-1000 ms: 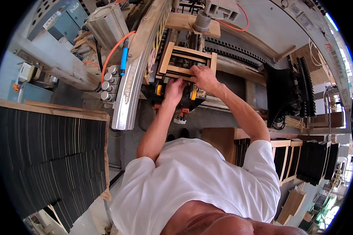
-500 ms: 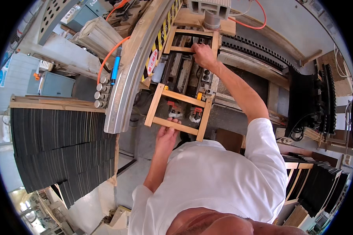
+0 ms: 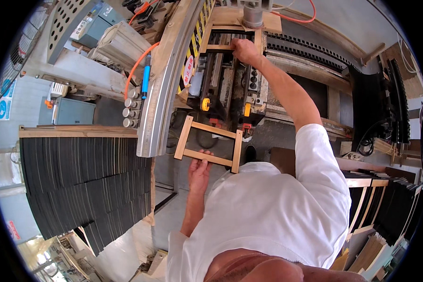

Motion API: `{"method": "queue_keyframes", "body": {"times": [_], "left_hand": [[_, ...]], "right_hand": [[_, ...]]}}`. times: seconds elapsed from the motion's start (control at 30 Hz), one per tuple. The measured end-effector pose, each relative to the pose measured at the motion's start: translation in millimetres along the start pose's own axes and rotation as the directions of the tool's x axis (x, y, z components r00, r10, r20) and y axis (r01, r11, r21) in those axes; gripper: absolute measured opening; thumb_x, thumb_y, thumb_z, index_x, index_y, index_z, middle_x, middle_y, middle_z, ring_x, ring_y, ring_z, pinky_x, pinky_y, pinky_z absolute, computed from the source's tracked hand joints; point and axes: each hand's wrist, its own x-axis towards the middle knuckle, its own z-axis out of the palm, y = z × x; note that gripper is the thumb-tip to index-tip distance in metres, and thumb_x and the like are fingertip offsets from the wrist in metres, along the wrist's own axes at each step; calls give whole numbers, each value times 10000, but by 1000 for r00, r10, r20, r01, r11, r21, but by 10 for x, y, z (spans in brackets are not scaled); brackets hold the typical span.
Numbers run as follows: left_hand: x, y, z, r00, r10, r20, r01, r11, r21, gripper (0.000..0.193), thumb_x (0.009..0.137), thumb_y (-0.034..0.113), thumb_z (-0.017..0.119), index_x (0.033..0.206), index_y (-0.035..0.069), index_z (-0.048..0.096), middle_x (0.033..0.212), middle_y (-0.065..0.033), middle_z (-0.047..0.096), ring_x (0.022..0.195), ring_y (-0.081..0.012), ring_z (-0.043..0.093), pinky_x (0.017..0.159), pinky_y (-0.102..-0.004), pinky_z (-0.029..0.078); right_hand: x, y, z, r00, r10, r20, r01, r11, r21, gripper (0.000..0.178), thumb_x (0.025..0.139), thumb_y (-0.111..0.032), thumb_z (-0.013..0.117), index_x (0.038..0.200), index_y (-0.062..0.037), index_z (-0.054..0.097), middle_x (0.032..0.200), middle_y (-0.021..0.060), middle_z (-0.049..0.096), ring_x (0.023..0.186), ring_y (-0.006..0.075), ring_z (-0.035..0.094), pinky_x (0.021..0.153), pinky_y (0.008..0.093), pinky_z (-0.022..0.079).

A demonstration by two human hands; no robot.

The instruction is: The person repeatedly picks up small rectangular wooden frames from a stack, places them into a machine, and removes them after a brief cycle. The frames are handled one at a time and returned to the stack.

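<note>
In my left hand (image 3: 199, 173) is a small wooden frame (image 3: 184, 137) with two side pieces and two crossbars. My thumb and fingers close on its near crossbar, and the frame hangs just off the near end of the machine bed (image 3: 230, 89). Farther off, my right hand (image 3: 246, 51) is closed on a second wooden frame (image 3: 217, 47), at the right part of its near crossbar. That second frame lies on the far part of the bed, below a metal cylinder (image 3: 253, 18). Yellow wheels (image 3: 205, 104) and red-tipped clamps (image 3: 215, 122) sit at the bed's near end.
A metal beam (image 3: 157, 94) with striped tape and a row of round knobs (image 3: 131, 107) runs along the left. A large stack of black-faced panels (image 3: 87, 181) stands at left. More black panels and wooden frames (image 3: 371, 207) stand at right. Dark chain tracks (image 3: 310, 50) lie beyond.
My left hand has drawn the near wooden frame back toward my body, off the clamps and wheels. My right hand stays on the far frame. The whole view has shifted slightly.
</note>
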Motion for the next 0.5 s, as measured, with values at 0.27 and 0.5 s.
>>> {"method": "queue_keyframes", "body": {"times": [0.27, 0.5], "left_hand": [[-57, 145, -421, 994, -65, -86, 67, 998, 11, 343, 960, 21, 534, 1300, 29, 488, 1234, -103, 594, 1185, -254, 558, 1032, -384, 441], [132, 109, -788, 990, -66, -124, 81, 990, 115, 403, 956, 37, 547, 1343, 15, 439, 1250, -106, 569, 1206, -235, 531, 1044, -384, 417]], "right_hand": [[68, 188, -31, 998, -19, 60, 19, 1000, -1, 248, 689, -117, 768, 890, -48, 640, 849, 139, 678, 858, 350, 648, 737, 420, 510], [-31, 79, -37, 990, -113, 83, 133, 943, -304, 284, 803, -193, 676, 1048, -85, 583, 933, 128, 689, 949, 340, 641, 852, 462, 466]]}}
